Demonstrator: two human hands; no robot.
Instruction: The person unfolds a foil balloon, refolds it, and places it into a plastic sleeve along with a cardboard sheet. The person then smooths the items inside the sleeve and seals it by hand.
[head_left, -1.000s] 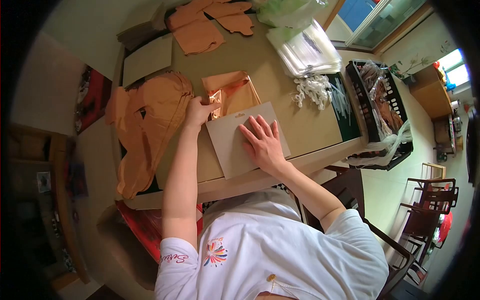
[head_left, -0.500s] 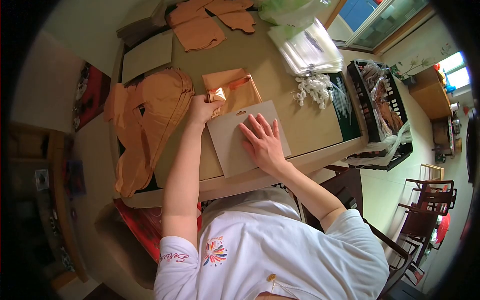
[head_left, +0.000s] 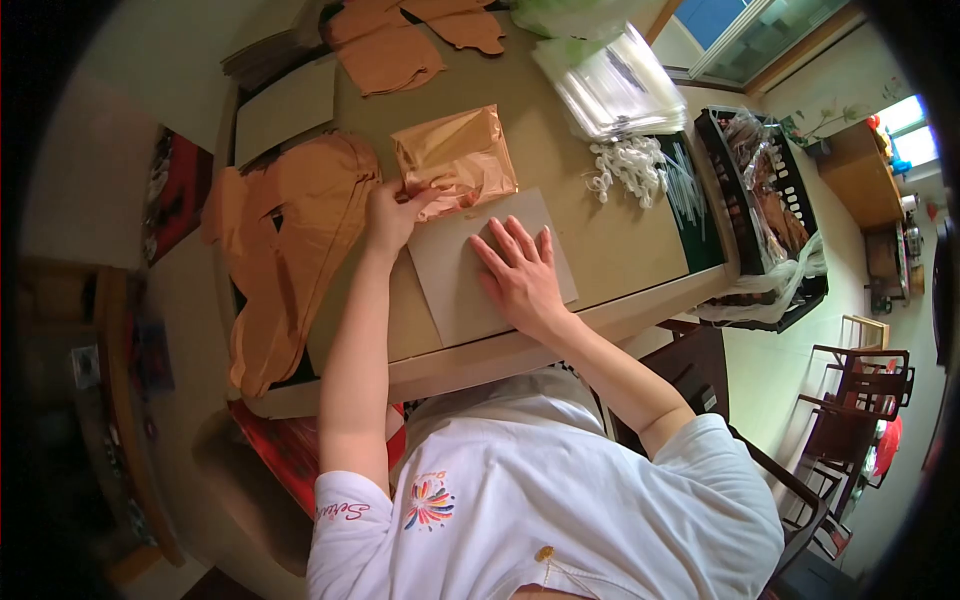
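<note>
A folded copper-coloured foil balloon (head_left: 455, 145) lies at the far edge of a grey card (head_left: 450, 275), its near part creased and shiny. My left hand (head_left: 392, 215) is at the foil's near left corner, thumb and fingers closed on its edge. The foil overlaps the card's far edge. My right hand (head_left: 525, 280) rests flat on the card with its fingers spread, and holds nothing. Left of my left forearm is a stack of flat copper foil balloons (head_left: 300, 215), lying partly over the table's left edge.
More flat foil balloons (head_left: 390, 60) and a grey card stack (head_left: 285, 112) are at the back left. Clear plastic bags (head_left: 620, 90), white string bundles (head_left: 630, 168) and thin clear sticks (head_left: 685, 190) lie to the right. A black crate (head_left: 765, 200) stands beyond the table's right edge.
The near part of the foil has been turned over, showing a broader shiny face and covering the card's slot. My left hand has shifted slightly; my right hand stays on the card.
</note>
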